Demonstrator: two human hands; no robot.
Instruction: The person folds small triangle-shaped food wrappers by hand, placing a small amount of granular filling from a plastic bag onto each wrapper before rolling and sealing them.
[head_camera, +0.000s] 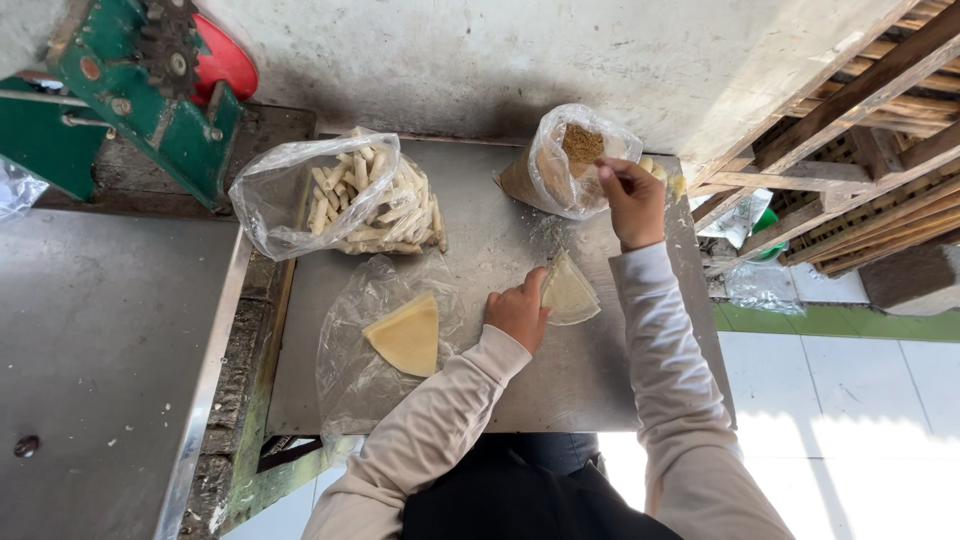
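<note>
- Grey metal makes up the surface (590, 385) where the person works.
- The left hand (518, 310) lies on the surface, fingers close together, and presses down the near-left corner of a thin pale wrapper (570, 293).
- That wrapper is shaped like a triangle and lies flat in the middle of the surface, just right of the left hand.
- The right hand (630, 200) is farther away, at the mouth of a clear bag of brown filling (560, 165).
- Its fingers are pinched together at the bag's opening. What they pinch is too small to see.
- The bag of brown filling stands at the far edge of the surface, close to the wall (480, 60).
- A stack of yellow wrappers (407, 335) lies on a flat clear plastic sheet (350, 370) at the near left of the surface, apart from the left hand.
- At the far left, an open plastic bag (290, 190) holds many pale rolled sticks (385, 210), piled up.
- A green machine (130, 90) with a red wheel stands at the far left, off the surface.
- Wooden slats (860, 130) lean at the far right.
- White floor tiles (850, 400) show at the near right.
</note>
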